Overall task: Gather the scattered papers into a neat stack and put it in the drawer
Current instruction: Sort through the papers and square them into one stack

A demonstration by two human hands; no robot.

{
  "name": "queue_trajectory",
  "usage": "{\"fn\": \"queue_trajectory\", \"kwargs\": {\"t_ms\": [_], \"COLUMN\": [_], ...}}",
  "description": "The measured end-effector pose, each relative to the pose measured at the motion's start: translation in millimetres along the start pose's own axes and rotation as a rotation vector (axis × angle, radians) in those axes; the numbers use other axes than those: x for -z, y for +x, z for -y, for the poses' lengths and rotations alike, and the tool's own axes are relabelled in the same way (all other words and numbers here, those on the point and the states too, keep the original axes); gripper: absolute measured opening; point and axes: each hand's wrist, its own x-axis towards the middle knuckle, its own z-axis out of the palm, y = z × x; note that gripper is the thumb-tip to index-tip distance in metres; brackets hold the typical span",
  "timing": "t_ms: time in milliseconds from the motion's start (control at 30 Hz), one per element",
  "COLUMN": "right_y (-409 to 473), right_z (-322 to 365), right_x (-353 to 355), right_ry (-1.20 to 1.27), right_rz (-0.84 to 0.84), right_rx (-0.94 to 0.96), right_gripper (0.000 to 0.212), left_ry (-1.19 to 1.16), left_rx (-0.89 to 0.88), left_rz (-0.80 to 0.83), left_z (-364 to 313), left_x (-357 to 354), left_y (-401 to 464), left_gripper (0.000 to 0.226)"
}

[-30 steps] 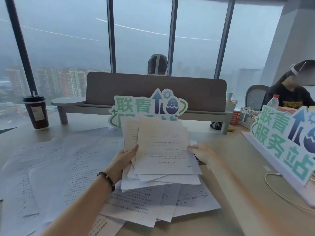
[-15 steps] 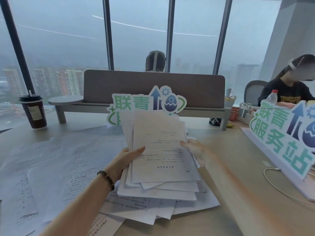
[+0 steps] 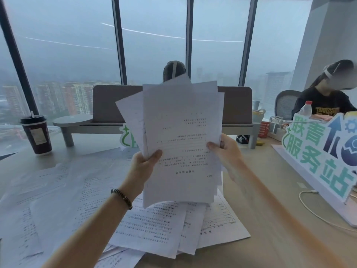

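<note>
Raised sheaf point(image 3: 181, 144) now hiding sign point(image 3: 126, 138)

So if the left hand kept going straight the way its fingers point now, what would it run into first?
The left hand already grips the left edge of the held sheaf of papers, fingers pointing right across it. Past the sheets, the right hand on the opposite edge likely comes first, though depth is unclear.

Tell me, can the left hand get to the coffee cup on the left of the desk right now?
Probably not yet: the left hand grips the held sheaf of papers together with the right hand. The path to the coffee cup looks open across loose sheets.
</note>
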Motion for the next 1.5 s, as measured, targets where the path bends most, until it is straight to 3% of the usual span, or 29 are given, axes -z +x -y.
{"fn": "queue_trajectory", "kwargs": {"t_ms": [233,700,867,1033,1200,1333,1500], "right_y": [-10,-8,-11,-11,-7,-4,-5], "right_z": [3,40,44,48,66,67,65], "right_x": [0,2,0,-1,6,13,13], "right_ry": [0.011,0.197,0.186,0.11,-0.14,-0.227,-0.19], "right_rz": [0.05,0.026,0.008,-0.086,-0.076,-0.066,-0.137], "right_rx": [0.061,0.277,0.328,0.426,0.645,0.623,0.646], "right_gripper": [0.017,0.044,0.075,0.101,0.084,0.059,0.042], "left_ry": [-0.072,-0.061,-0.066,-0.064,-0.054,-0.074,-0.067], "left_rx": [-0.031,-0.154,-0.146,-0.136,-0.135,-0.116,-0.105], "left_rz": [-0.001,0.064,0.063,0.09,0.096,0.112,0.136], "left_z": [-4,-54,-53,-54,-55,-56,-56], "left_x": [-2,-9,-9,-8,-7,-5,-4], "left_y": [-9,-8,-9,-10,-9,-10,-9], "left_gripper": [0.021,0.028,0.016,0.026,0.02,0.029,0.019]}}
